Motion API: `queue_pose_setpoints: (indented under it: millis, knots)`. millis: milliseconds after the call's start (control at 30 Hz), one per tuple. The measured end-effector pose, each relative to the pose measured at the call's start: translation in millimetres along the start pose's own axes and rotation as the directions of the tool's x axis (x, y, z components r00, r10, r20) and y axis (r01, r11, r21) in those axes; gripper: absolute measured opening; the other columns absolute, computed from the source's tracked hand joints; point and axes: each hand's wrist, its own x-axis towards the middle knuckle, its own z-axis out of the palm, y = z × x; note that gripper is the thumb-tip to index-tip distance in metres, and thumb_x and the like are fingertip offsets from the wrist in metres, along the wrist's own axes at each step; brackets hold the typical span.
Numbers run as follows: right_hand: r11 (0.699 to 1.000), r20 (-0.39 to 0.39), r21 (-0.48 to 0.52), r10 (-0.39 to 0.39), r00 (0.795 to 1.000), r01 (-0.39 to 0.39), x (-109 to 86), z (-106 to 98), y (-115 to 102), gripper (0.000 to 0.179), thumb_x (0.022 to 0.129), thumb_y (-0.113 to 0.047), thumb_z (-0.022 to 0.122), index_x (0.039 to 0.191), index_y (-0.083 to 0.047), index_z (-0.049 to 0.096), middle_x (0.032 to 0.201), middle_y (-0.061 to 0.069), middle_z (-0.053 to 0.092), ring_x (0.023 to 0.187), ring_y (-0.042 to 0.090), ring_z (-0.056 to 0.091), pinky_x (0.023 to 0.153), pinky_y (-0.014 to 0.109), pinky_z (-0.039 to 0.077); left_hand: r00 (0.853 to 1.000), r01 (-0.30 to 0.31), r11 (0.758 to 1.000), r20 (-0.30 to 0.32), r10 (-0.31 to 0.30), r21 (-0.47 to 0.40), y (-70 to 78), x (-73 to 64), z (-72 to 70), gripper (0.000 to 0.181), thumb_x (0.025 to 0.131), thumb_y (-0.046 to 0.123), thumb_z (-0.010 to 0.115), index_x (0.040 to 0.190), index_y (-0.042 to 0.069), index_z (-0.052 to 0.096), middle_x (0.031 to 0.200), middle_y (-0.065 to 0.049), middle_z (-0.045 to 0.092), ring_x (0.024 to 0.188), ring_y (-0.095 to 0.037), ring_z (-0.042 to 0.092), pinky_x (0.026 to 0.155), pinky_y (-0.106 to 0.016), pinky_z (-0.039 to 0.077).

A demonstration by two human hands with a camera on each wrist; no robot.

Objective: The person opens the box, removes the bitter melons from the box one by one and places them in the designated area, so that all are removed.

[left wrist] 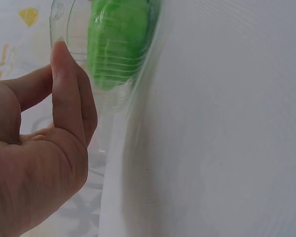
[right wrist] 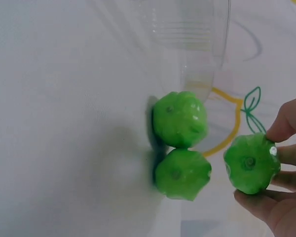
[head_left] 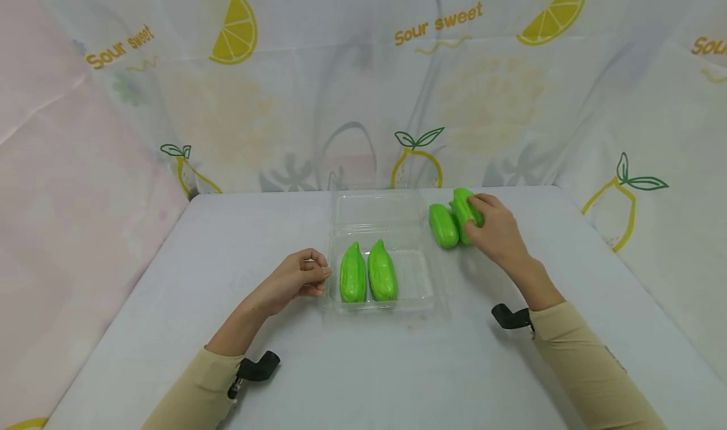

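A clear plastic clamshell box (head_left: 417, 275) lies opened on the table, its lid (head_left: 375, 210) folded back. Two shiny green ridged gourds lie side by side in its left half: a left one (head_left: 353, 275) and a right one (head_left: 382, 273), stems pointing away. My left hand (head_left: 299, 275) pinches the box's left rim (left wrist: 59, 19) between thumb and fingers. Beyond the box's right side, my right hand (head_left: 500, 234) grips a similar green gourd (right wrist: 251, 164), raised above the tabletop. Two more gourds, one (right wrist: 180, 119) and another (right wrist: 182, 174), touch each other on the table below it.
A white cloth covers the table (head_left: 363, 367). Behind it hangs a curtain (head_left: 318, 89) printed with lemons and lettering, which also closes in both sides. Black wrist-worn cameras stick out from the left sleeve (head_left: 195, 392) and the right sleeve (head_left: 585, 360).
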Motion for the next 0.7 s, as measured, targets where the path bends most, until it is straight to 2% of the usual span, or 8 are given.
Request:
queue_pose_setpoints:
  millis: [333, 700]
  knots:
    - [0.999, -0.005, 0.006, 0.048, 0.999, -0.048, -2.1, -4.3, 17.6, 0.053, 0.082, -0.002, 0.054, 0.134, 0.008, 0.055, 0.139, 0.029, 0.052, 0.124, 0.045, 0.052, 0.098, 0.059, 0.046, 1.000, -0.005, 1.000, -0.012, 0.005, 0.013, 3.2, -2.0, 1.5, 0.021, 0.098, 0.014, 0.061, 0.109, 0.001, 0.048, 0.074, -0.002, 0.058, 0.065, -0.010, 0.057, 0.061, -0.020, 0.056]
    - [0.997, -0.022, 0.003, 0.071, 0.997, -0.071, -2.0, -6.4, 29.8, 0.050, 0.082, -0.001, 0.055, 0.132, 0.009, 0.056, 0.138, 0.030, 0.051, 0.121, 0.047, 0.052, 0.093, 0.059, 0.047, 1.000, -0.004, 1.000, -0.012, 0.004, 0.009, 2.4, -2.1, 1.7, 0.022, 0.098, 0.014, 0.061, 0.109, 0.001, 0.048, 0.075, -0.001, 0.057, 0.065, -0.010, 0.057, 0.063, -0.020, 0.056]
